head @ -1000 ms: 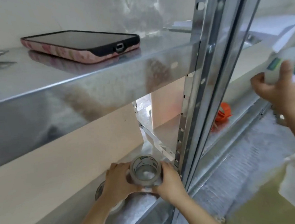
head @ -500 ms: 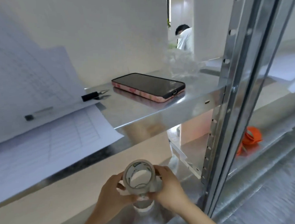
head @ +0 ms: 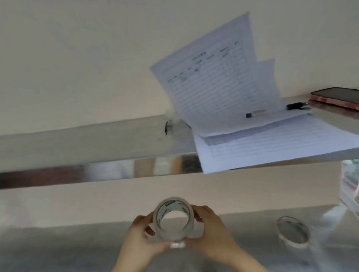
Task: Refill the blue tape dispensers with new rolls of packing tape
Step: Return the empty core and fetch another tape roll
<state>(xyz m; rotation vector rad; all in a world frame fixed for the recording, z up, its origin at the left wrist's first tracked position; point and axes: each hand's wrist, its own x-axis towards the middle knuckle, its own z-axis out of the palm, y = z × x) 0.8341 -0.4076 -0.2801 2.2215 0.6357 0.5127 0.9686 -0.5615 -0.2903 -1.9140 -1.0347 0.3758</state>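
A roll of clear packing tape (head: 174, 234) with a white printed core is held upright in front of me, its open core facing the camera. My left hand (head: 138, 237) grips its left side and my right hand (head: 212, 235) grips its right side, thumbs near the bottom edge. A second tape roll (head: 293, 232) lies flat on the lower metal shelf (head: 56, 254) to the right. No blue dispenser is in view.
A metal upper shelf (head: 82, 140) crosses the view at mid height. On it rest printed sheets of paper (head: 245, 116), a black pen (head: 295, 106) and a phone in a pink case (head: 341, 100). A pale wall is behind.
The view has swung left: the shelf upright and orange item have left the frame, the phone has slid to the far right. Both hands keep the roll, slightly raised.
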